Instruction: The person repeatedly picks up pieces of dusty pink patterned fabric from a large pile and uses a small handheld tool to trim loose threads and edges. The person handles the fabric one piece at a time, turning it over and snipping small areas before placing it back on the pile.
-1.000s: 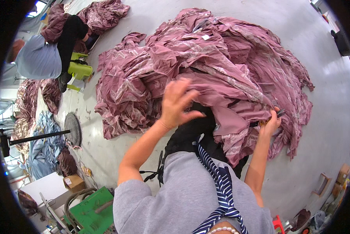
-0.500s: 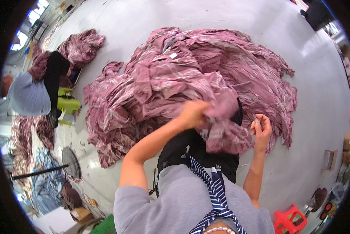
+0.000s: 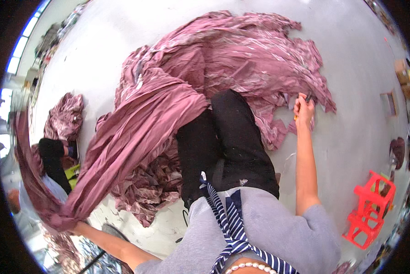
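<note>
A long swath of dusty-pink patterned fabric (image 3: 141,123) stretches from the pile across my left thigh to the far left. My left hand (image 3: 77,227) is closed on its bunched end, the fingers mostly hidden by cloth. My right hand (image 3: 304,109), arm extended forward, is closed round a small tool (image 3: 309,97); a dark end pokes out above the fist and a bit of yellow below, its kind unclear. Beneath and beyond that hand spreads the rest of the pink fabric pile (image 3: 260,50) on the floor, against my black-trousered knees.
Red plastic stools (image 3: 369,208) stand at the lower right on the grey floor (image 3: 351,68). Another person in dark trousers (image 3: 54,160) sits at the left, partly behind the raised cloth, near a smaller pink heap (image 3: 65,116). Boxes (image 3: 403,75) line the right edge.
My left hand has swung far out to the left, pulling a length of fabric off the pile. My right hand has moved forward. The view has shifted, showing more of my legs.
</note>
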Tool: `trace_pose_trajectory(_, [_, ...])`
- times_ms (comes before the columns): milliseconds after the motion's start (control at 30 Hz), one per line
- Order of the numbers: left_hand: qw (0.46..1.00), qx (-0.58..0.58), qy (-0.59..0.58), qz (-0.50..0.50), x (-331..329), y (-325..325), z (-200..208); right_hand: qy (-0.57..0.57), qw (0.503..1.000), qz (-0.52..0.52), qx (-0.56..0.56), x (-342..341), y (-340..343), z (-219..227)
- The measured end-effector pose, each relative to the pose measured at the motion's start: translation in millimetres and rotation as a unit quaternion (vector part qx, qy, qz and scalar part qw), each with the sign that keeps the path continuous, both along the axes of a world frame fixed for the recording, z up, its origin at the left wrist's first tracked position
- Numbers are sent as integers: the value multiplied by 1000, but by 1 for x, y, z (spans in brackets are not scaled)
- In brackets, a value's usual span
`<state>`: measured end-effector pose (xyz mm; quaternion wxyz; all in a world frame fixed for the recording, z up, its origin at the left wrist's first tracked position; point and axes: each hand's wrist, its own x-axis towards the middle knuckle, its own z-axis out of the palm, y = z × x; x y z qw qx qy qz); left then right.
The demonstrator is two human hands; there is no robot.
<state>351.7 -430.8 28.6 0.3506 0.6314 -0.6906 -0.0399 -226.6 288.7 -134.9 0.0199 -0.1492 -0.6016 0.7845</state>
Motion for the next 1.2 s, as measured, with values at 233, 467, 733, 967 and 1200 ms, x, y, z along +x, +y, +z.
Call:
trace_pose_trajectory(233, [966, -106, -192, -135, -83, 76, -114, -173, 979, 23, 108, 25, 42, -94])
trace_pose_trajectory(467, [741, 31, -275, -612, -362, 332, -78, -258, 942, 61, 204, 41, 36, -168])
trace_pose_trajectory(733, [735, -37, -380, -561, -407, 256, -117, -134, 918, 38, 370, -45, 26, -172])
trace_pose_trajectory(967, [801, -3, -294, -522, -413, 191, -110, -7, 757, 48, 652, -177, 55, -149])
trace_pose_trajectory(1200, [872, -29, -269, -409, -357, 158, -79, -230, 711, 22, 664, -225, 178, -202])
